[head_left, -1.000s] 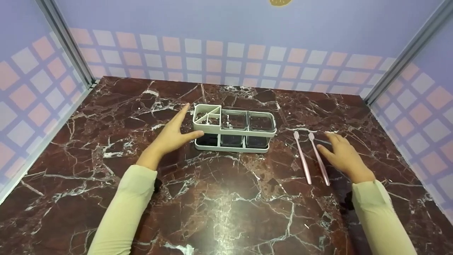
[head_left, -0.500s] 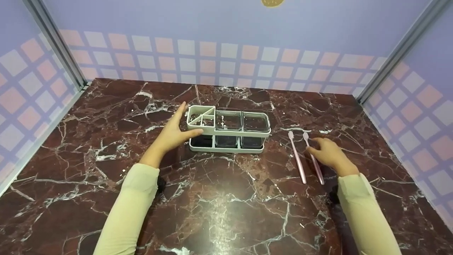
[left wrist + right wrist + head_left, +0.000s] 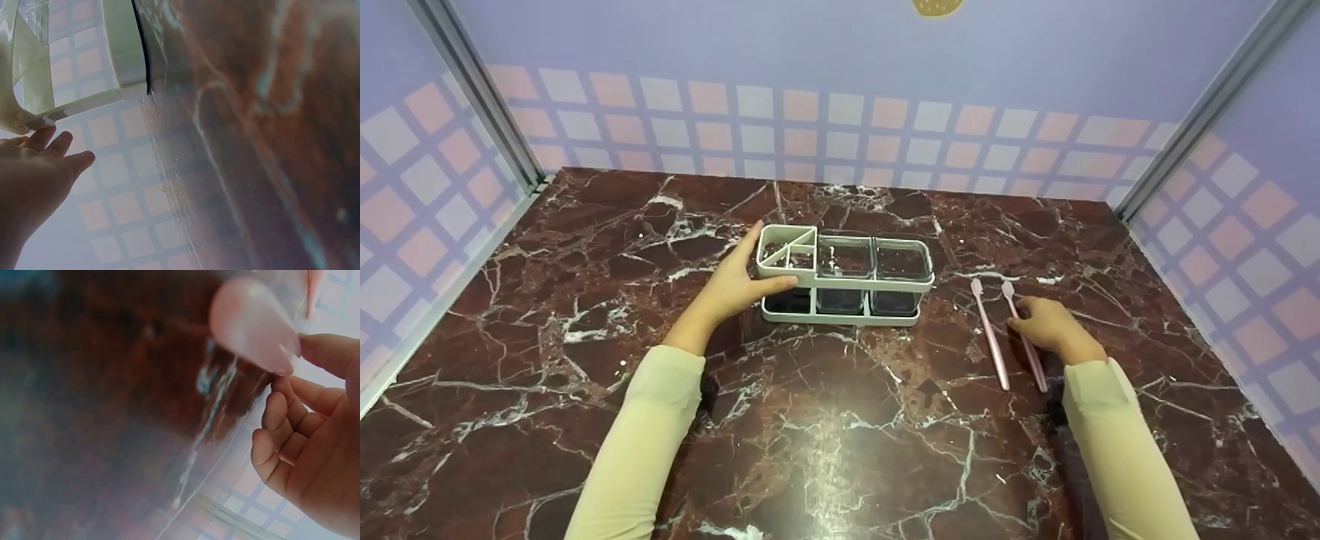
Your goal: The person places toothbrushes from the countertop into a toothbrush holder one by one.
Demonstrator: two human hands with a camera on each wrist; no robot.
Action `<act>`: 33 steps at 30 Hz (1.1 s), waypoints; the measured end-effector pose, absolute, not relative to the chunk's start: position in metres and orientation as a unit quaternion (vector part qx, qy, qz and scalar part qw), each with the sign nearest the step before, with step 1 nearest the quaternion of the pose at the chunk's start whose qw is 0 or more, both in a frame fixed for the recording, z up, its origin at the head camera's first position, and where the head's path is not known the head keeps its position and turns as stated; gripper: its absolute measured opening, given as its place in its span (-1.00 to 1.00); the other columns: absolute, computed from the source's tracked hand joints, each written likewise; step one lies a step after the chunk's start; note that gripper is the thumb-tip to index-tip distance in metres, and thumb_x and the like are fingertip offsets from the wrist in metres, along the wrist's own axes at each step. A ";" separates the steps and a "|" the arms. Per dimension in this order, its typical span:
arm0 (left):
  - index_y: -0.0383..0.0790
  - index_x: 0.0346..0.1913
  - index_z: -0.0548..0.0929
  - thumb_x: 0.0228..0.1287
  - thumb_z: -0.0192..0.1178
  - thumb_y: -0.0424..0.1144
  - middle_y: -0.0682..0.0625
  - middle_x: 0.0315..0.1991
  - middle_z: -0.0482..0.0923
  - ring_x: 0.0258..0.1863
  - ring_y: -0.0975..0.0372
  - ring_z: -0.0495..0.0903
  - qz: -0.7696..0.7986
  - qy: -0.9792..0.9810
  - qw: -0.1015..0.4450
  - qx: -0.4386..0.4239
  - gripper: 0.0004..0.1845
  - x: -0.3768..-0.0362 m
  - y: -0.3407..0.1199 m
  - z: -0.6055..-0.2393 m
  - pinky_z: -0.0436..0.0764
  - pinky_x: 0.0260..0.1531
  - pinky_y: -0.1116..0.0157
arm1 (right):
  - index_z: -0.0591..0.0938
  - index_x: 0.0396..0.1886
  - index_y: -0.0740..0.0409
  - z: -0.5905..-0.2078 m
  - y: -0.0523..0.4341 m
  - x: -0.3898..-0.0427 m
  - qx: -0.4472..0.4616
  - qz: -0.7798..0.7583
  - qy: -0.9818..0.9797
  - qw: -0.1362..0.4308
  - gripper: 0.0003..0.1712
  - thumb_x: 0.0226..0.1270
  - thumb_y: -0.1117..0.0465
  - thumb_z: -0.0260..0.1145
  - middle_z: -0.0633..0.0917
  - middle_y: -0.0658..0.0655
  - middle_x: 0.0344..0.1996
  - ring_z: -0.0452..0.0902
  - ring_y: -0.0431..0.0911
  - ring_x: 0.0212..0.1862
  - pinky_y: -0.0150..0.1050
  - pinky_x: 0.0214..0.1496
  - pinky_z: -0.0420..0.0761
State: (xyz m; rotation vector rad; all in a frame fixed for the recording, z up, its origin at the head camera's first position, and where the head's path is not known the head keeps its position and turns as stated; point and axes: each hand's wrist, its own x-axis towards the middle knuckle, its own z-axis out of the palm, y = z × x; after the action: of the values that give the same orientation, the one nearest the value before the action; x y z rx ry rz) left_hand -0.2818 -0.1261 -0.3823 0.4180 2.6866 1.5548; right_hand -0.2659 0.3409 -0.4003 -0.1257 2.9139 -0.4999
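Note:
A pale grey-green toothbrush holder stands mid-table, with a divided section at its left and two clear cups on the right. My left hand holds its left end, thumb across the front and fingers along the far side. In the left wrist view, fingertips meet the holder's edge. Two pink toothbrushes lie side by side at the right, heads pointing away. My right hand pinches the right toothbrush between thumb and index finger. The left toothbrush lies untouched beside it.
The dark red marbled tabletop carries small white specks. Purple panels with a pink and white check pattern enclose the back and both sides. Metal posts stand at the back corners.
My right hand has moved left onto the right toothbrush, and its thumb and index finger have closed on it. My left hand has come closer round the holder's end. The view has shifted slightly.

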 end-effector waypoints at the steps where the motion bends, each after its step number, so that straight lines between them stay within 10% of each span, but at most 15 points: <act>1: -0.09 0.56 -0.13 0.05 0.44 0.03 -0.18 0.53 -0.10 0.49 -0.06 -0.04 0.497 0.858 0.004 0.134 0.16 -0.282 -0.126 -0.383 -0.04 0.46 -0.04 | 0.39 0.19 0.58 -0.401 0.341 -0.266 -0.044 -0.167 0.981 0.089 -0.42 0.37 0.17 0.14 0.45 0.61 0.12 0.35 0.45 0.18 0.27 0.22 0.37; 33: -0.11 0.55 -0.10 0.06 0.43 0.05 -0.16 0.53 -0.10 0.49 -0.06 -0.04 0.491 0.861 0.007 0.131 0.14 -0.282 -0.127 -0.380 -0.03 0.46 -0.04 | 0.44 0.14 0.53 -0.398 0.333 -0.268 -0.044 -0.164 0.982 0.087 -0.46 0.27 0.21 0.07 0.49 0.60 0.07 0.41 0.43 0.12 0.27 0.17 0.41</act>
State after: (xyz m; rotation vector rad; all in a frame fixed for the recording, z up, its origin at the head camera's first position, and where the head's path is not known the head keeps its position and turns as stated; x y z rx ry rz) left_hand -0.2817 -0.1265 -0.3803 0.4109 2.6927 1.5368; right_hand -0.2678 0.3331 -0.3977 -0.1300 2.9238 -0.4893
